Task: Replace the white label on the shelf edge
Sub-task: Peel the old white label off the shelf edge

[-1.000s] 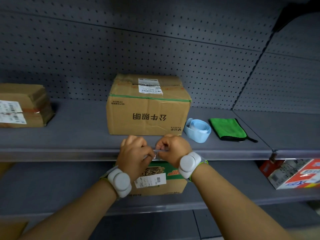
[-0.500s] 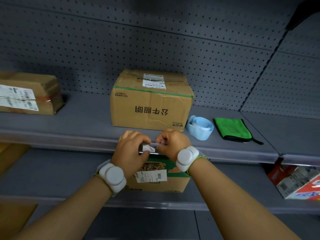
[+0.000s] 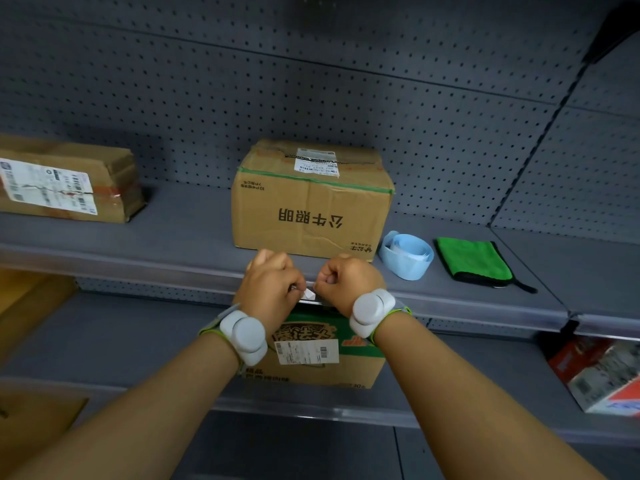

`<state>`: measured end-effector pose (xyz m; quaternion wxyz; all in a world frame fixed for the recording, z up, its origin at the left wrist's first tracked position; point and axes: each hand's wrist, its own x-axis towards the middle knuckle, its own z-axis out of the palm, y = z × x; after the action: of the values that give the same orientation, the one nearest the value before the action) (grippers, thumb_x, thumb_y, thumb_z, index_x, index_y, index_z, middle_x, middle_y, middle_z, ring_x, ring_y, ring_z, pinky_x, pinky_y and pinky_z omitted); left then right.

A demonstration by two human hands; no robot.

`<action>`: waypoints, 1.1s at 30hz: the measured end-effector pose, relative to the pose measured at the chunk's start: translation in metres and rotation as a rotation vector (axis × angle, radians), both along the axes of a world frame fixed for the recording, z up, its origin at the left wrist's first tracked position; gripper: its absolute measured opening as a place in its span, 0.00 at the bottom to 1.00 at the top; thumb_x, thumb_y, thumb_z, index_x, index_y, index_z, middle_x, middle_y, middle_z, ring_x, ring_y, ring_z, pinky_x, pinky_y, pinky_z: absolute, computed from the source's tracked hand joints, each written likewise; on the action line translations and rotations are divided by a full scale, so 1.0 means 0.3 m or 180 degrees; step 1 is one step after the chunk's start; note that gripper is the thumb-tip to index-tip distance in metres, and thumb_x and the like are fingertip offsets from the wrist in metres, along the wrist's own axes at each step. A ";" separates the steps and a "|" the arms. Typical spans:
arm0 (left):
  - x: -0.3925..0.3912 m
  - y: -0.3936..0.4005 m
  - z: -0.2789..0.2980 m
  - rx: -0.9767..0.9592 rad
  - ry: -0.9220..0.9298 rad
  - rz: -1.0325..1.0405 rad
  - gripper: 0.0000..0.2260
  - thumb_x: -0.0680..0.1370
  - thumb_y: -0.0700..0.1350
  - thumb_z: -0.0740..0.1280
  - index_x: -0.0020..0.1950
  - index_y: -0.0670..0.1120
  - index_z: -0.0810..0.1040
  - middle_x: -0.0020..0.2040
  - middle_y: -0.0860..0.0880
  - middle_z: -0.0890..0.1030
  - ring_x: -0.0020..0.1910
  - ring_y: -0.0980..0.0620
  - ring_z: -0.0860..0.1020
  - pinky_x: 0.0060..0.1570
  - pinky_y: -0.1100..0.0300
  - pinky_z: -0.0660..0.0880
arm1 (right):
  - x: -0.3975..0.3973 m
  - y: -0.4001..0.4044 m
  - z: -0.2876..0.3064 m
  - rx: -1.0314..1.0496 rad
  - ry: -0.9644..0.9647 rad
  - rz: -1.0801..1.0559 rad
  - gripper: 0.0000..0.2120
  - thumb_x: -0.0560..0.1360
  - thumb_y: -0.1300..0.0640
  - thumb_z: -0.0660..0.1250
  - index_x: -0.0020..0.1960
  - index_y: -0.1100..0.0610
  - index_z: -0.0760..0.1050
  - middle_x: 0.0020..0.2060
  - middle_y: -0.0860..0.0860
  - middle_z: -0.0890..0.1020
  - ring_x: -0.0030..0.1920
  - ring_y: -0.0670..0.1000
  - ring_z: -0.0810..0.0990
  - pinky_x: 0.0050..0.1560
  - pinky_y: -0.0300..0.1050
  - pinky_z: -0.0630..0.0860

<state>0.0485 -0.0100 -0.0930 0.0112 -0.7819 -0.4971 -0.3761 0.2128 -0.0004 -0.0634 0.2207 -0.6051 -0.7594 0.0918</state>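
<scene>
Compared with a second ago, a small white corner of paper now shows between the two hands, and the view has shifted so the box on the left shows more fully. The white label [image 3: 309, 294] is a small creased scrap at the front edge of the shelf [image 3: 485, 308], mostly hidden by fingers. The left hand [image 3: 272, 287] has its fingers curled, the grip pinching the label's left end. The right hand [image 3: 348, 280] is a closed fist touching the label's right end; whether it pinches the paper cannot be told. Both wrists wear white bands. Behind the hands stands a cardboard box [image 3: 311, 202]; to its right lie a pale blue label roll [image 3: 406, 255] and a green cloth [image 3: 473, 259]. Another box [image 3: 65, 180] sits far left. A green carton [image 3: 322, 351] sits on the shelf below.
</scene>
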 end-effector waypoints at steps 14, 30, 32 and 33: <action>-0.006 0.003 -0.036 0.0132 0.0134 0.0029 0.06 0.67 0.40 0.73 0.35 0.48 0.78 0.38 0.51 0.76 0.47 0.50 0.66 0.46 0.56 0.64 | -0.004 -0.004 -0.009 0.0162 -0.0214 0.0095 0.03 0.70 0.53 0.68 0.40 0.51 0.79 0.44 0.50 0.80 0.46 0.54 0.77 0.41 0.50 0.77; 0.087 -0.079 -0.085 -0.0324 -0.0339 0.0937 0.08 0.67 0.58 0.70 0.31 0.56 0.82 0.28 0.55 0.74 0.39 0.48 0.70 0.41 0.57 0.62 | 0.021 -0.008 0.013 -0.0039 0.0055 0.0307 0.07 0.67 0.60 0.69 0.42 0.50 0.80 0.40 0.44 0.75 0.44 0.51 0.77 0.44 0.50 0.77; 0.102 -0.070 -0.082 -0.0533 -0.0511 0.0989 0.08 0.68 0.57 0.71 0.31 0.57 0.82 0.28 0.56 0.72 0.39 0.48 0.70 0.40 0.56 0.65 | 0.022 -0.010 0.012 -0.0036 0.0087 0.0314 0.07 0.67 0.60 0.70 0.41 0.50 0.80 0.40 0.44 0.76 0.43 0.51 0.77 0.44 0.50 0.77; 0.107 -0.069 -0.080 -0.0609 -0.0579 0.0997 0.09 0.69 0.57 0.70 0.31 0.56 0.82 0.28 0.56 0.72 0.40 0.48 0.69 0.41 0.55 0.66 | 0.023 -0.008 0.012 -0.0043 0.0097 0.0317 0.07 0.66 0.60 0.70 0.41 0.50 0.80 0.40 0.45 0.76 0.43 0.50 0.77 0.44 0.49 0.77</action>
<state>0.0805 -0.0306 -0.1172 -0.0498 -0.6553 -0.6450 -0.3899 0.2198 -0.0029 -0.0597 0.2232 -0.5666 -0.7845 0.1170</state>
